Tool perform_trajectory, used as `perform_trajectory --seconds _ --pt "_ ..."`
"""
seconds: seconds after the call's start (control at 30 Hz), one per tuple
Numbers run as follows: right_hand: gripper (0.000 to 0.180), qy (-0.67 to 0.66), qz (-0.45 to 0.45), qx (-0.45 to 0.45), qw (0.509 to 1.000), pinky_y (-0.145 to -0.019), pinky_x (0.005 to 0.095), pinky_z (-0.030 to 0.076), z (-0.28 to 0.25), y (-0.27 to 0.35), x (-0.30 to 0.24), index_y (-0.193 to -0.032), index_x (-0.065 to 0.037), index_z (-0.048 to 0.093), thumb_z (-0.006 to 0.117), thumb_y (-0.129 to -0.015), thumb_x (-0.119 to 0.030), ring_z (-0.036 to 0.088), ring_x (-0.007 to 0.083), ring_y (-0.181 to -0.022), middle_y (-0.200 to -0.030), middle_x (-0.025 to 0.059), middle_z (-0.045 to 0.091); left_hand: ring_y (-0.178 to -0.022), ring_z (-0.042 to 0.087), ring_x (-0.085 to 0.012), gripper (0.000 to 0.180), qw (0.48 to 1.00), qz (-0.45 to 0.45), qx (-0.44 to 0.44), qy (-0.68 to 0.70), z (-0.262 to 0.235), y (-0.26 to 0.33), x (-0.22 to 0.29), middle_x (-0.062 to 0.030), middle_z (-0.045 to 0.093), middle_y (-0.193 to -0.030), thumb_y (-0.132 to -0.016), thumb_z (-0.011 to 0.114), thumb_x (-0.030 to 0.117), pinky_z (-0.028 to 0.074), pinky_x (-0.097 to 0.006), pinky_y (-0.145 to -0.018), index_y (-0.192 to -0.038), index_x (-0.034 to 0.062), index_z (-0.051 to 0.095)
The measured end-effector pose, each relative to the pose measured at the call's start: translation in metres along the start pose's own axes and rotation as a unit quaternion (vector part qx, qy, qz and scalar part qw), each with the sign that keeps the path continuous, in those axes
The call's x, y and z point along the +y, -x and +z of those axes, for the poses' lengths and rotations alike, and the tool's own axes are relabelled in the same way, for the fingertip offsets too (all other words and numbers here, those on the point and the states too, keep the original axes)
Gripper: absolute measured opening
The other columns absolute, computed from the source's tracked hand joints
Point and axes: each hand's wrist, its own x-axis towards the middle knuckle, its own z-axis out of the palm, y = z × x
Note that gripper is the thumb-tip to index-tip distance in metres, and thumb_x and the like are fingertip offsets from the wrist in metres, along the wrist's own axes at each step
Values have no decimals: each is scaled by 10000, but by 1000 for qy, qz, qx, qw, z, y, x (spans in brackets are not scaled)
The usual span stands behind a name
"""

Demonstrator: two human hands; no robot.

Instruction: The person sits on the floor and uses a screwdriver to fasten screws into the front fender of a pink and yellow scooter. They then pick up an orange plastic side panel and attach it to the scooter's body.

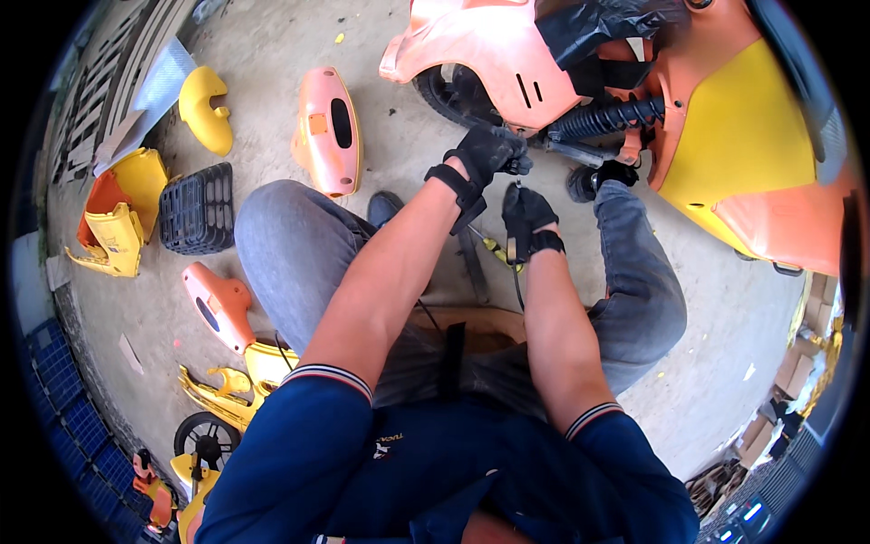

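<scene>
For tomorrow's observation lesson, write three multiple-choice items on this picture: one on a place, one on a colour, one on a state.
1. Where does the black ribbed basket lie?
A. On the concrete floor, to the person's left
B. On the scooter
C. In the person's lap

2. What colours is the scooter body?
A. Blue and white
B. Orange and yellow
C. Green

3. How are the hands?
A. Bare
B. Resting on the knees
C. Gloved, at the scooter's underside

Answers: 1 A, it sits among loose panels on the floor. 2 B, its panels show both. 3 C, left hand and right hand wear black gloves.
</scene>
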Motion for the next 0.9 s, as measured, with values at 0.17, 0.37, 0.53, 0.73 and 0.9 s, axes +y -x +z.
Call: perform_trajectory --seconds 0.17,0.37,0.53,0.73,0.9 --pt "365 233 -97 64 965 -718 415 508 -54 4 9 -877 -23 635 541 -865 -375 633 354 -761 -827 189 656 -624 636 -235 85 1000 12 3 20 -1 -1 -2 -120 590 -722 -821 559 -33 565 -349 -573 -863 19 506" --pt "129 -400 -2 239 885 -549 327 492 -168 6 -92 -920 -41 546 528 -916 -168 608 210 -605 -770 87 604 -601 638 -241 49 1000 -9 5 -2 1 1 2 -128 605 -705 -823 565 -8 554 -342 -551 -848 18 532" --pt "117 56 -300 238 922 -611 385 466 -182 1 -164 -923 -37 560 530 -895 -147 594 339 -665 -757 156 604 -611 633 -201 44 1000 -22 -3 -14 -4 -2 -2 -97 624 -734 -830 598 58 540 -315 -549 -858 26 588" --pt "162 14 -263 87 961 -625 420 450 -166 5 -190 -941 -41 548 516 -910 -196 592 372 -715 -753 197 602 -677 626 -163 109 991 23 6 -134 -25 -34 -29 -68 645 -814 -817 667 133 516 -307 -580 -893 64 631" --pt "161 83 -280 42 956 -623 438 450 -165 3 -196 -918 -43 530 510 -912 -202 599 371 -733 -773 195 612 -677 644 -221 115 999 42 14 -1 -29 -47 -44 -126 672 -820 -818 599 117 525 -365 -554 -850 20 652"
